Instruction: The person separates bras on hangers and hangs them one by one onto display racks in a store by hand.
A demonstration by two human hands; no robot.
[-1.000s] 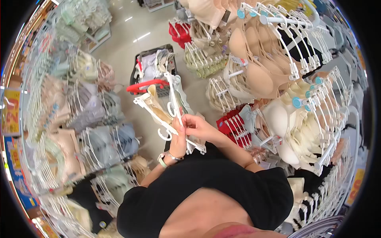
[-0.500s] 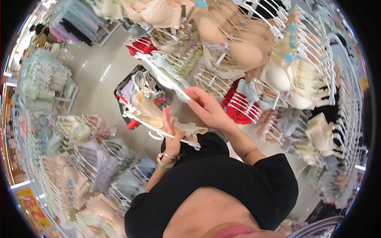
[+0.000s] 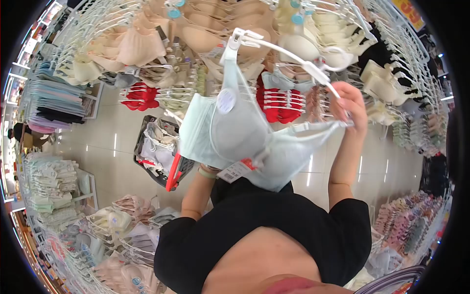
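A pale mint bra (image 3: 240,127) hangs across the middle of the view on a white plastic hanger (image 3: 293,59), with a round sticker on one cup. Its price tag (image 3: 236,170) dangles at the lower edge. My right hand (image 3: 350,105) is closed round the right end of the hanger, its fingers bent. The bra covers my left hand; only the forearm and a pale wristband (image 3: 208,171) show below it. What my left hand holds is hidden.
A dark basket (image 3: 142,142) with a red handle (image 3: 173,172) and garments inside stands on the floor, left of the bra. Racks of beige bras (image 3: 200,36) and red ones (image 3: 139,96) line the far side. Folded clothes (image 3: 58,100) lie on a stand at the left.
My right hand has moved right and brought the mint bra up close, spread open to view. My left hand, earlier at the beige bra's hanger, has gone behind it. The view has turned right.
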